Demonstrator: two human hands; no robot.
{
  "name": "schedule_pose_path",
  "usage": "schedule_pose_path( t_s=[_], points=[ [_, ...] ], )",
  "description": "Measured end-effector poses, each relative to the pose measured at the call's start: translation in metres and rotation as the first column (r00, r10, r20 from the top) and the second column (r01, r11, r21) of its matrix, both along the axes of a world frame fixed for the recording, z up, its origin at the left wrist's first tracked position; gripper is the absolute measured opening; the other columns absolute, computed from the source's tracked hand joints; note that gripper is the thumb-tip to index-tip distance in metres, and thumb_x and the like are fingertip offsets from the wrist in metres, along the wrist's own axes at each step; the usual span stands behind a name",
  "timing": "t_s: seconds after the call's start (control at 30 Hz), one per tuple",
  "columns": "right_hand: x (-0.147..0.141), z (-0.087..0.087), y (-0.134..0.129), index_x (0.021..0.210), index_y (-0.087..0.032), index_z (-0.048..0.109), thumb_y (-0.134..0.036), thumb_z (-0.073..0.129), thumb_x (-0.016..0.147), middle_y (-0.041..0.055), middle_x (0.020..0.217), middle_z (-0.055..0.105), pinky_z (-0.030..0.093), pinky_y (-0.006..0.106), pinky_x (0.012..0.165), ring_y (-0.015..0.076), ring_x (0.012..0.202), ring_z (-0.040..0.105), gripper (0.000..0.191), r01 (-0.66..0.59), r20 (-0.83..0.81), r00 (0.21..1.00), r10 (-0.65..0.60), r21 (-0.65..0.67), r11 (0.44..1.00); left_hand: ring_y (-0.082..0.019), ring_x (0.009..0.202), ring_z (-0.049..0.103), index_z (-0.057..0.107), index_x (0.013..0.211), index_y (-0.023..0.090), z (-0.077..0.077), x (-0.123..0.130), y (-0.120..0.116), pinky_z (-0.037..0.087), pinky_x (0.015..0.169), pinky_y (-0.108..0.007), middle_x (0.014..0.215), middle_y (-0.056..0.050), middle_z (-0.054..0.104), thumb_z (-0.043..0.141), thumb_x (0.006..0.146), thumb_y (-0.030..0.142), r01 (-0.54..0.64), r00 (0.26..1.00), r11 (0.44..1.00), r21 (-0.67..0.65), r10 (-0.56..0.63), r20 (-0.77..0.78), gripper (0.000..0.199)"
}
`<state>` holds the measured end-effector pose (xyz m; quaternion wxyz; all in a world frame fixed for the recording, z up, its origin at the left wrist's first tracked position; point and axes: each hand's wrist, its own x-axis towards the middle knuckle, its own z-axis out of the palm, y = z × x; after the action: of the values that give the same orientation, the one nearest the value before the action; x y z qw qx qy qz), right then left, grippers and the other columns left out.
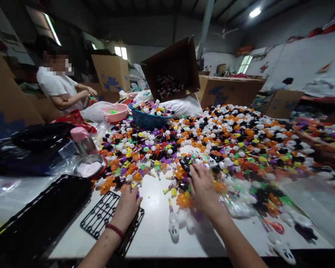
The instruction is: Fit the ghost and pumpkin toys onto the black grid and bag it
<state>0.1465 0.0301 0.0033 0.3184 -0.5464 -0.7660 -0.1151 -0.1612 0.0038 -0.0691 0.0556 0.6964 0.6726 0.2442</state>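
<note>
My left hand (pixel 126 207), with a dark red bead bracelet (pixel 115 229) at the wrist, is over the right part of a black plastic grid (pixel 98 216). Its fingers are apart; a bit of purple shows beside the thumb, and I cannot tell if it is touched. My right hand (pixel 202 186) reaches into the heap of small toys with fingers spread, the fingertips at a black toy (pixel 185 163). Orange pumpkin-shaped toys (pixel 183 200) are left of that hand. A white ghost-faced toy (pixel 173 227) on a patterned stick lies between my forearms.
A blue basket (pixel 149 121) of toys stands behind the heap, below a tilted cardboard box (pixel 174 61). Leftward are a black tray (pixel 41 219), a metal bowl (pixel 99 160) and a pink-lidded flask (pixel 83 141). A person (pixel 58 83) handles something beside a pink basin (pixel 118 113).
</note>
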Motion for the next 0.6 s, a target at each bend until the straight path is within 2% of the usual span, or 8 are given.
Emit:
schedule_pose_path(
  t_s=[0.07, 0.13, 0.2, 0.27, 0.33, 0.4, 0.47, 0.6],
  points=[
    [-0.021, -0.009, -0.005, 0.142, -0.016, 0.048, -0.003, 0.045, 0.084, 0.0163, 0.137, 0.054, 0.042, 0.052, 0.106, 0.0303, 0.131, 0.042, 0.059, -0.109, 0.025, 0.994, 0.110, -0.035, 0.993, -0.028, 0.093, 0.057, 0.062, 0.093, 0.017, -0.003, -0.001, 0.007, 0.049, 0.087, -0.044, 0.095, -0.011, 0.054, 0.046, 0.085, 0.023, 0.019, 1.000, 1.000, -0.007, -0.019, 0.009, 0.019],
    [-0.043, -0.019, -0.014, 0.145, -0.015, 0.043, 0.002, 0.045, 0.078, 0.0147, 0.141, 0.052, 0.041, 0.049, 0.108, 0.0288, 0.136, 0.037, 0.069, -0.225, 0.043, 0.972, 0.229, -0.089, 0.970, -0.028, 0.094, 0.058, 0.060, 0.094, 0.018, 0.004, 0.005, 0.007, 0.048, 0.088, -0.044, 0.096, -0.011, 0.057, 0.044, 0.085, 0.023, 0.027, 0.993, 1.000, -0.011, -0.026, 0.117, 0.019],
    [-0.061, -0.026, -0.022, 0.147, -0.013, 0.039, 0.002, 0.048, 0.076, 0.0143, 0.146, 0.048, 0.038, 0.050, 0.111, 0.0302, 0.140, 0.031, 0.073, -0.324, 0.052, 0.941, 0.334, -0.140, 0.936, -0.027, 0.093, 0.061, 0.058, 0.099, 0.021, 0.021, 0.018, 0.001, 0.049, 0.087, -0.042, 0.098, -0.009, 0.062, 0.048, 0.087, 0.030, 0.070, 0.954, 0.994, -0.087, -0.041, 0.297, 0.019],
    [-0.071, -0.029, -0.027, 0.149, -0.014, 0.035, -0.002, 0.050, 0.079, 0.0146, 0.147, 0.046, 0.033, 0.053, 0.113, 0.0314, 0.140, 0.030, 0.073, -0.399, 0.046, 0.909, 0.414, -0.189, 0.897, -0.025, 0.091, 0.063, 0.056, 0.104, 0.023, 0.042, 0.035, -0.009, 0.050, 0.085, -0.038, 0.099, -0.007, 0.065, 0.054, 0.087, 0.040, 0.201, 0.870, 0.959, -0.201, -0.081, 0.487, 0.024],
    [-0.070, -0.029, -0.030, 0.148, -0.013, 0.036, -0.005, 0.050, 0.082, 0.0173, 0.136, 0.055, 0.036, 0.055, 0.110, 0.0315, 0.132, 0.041, 0.068, -0.423, 0.018, 0.899, 0.438, -0.226, 0.878, -0.023, 0.096, 0.063, 0.055, 0.109, 0.024, 0.062, 0.053, -0.015, 0.050, 0.087, -0.035, 0.105, -0.007, 0.066, 0.057, 0.087, 0.044, 0.366, 0.769, 0.897, -0.249, -0.140, 0.624, 0.030],
    [-0.061, -0.029, -0.033, 0.144, -0.011, 0.040, -0.007, 0.049, 0.083, 0.0171, 0.116, 0.063, 0.048, 0.051, 0.097, 0.0296, 0.111, 0.056, 0.062, -0.397, -0.043, 0.915, 0.401, -0.273, 0.877, -0.022, 0.101, 0.061, 0.055, 0.111, 0.025, 0.078, 0.068, -0.010, 0.048, 0.090, -0.033, 0.109, -0.006, 0.065, 0.054, 0.090, 0.046, 0.434, 0.719, 0.867, -0.244, -0.170, 0.674, 0.030],
    [-0.045, -0.033, -0.041, 0.143, -0.013, 0.043, -0.006, 0.047, 0.084, 0.0148, 0.106, 0.065, 0.055, 0.045, 0.085, 0.0272, 0.096, 0.061, 0.059, -0.358, -0.144, 0.933, 0.329, -0.290, 0.887, -0.021, 0.100, 0.060, 0.055, 0.109, 0.024, 0.088, 0.079, 0.010, 0.047, 0.089, -0.033, 0.107, -0.006, 0.065, 0.048, 0.093, 0.048, 0.412, 0.747, 0.885, -0.219, -0.190, 0.637, 0.030],
    [-0.007, -0.053, -0.071, 0.143, -0.022, 0.045, -0.011, 0.043, 0.091, 0.0143, 0.120, 0.065, 0.057, 0.043, 0.091, 0.0291, 0.110, 0.063, 0.053, -0.222, -0.311, 0.939, 0.150, -0.212, 0.952, -0.023, 0.088, 0.059, 0.056, 0.104, 0.020, 0.098, 0.107, 0.093, 0.047, 0.079, -0.035, 0.100, -0.008, 0.063, 0.045, 0.093, 0.050, 0.400, 0.867, 0.908, -0.125, -0.331, 0.373, 0.034]
  ],
)
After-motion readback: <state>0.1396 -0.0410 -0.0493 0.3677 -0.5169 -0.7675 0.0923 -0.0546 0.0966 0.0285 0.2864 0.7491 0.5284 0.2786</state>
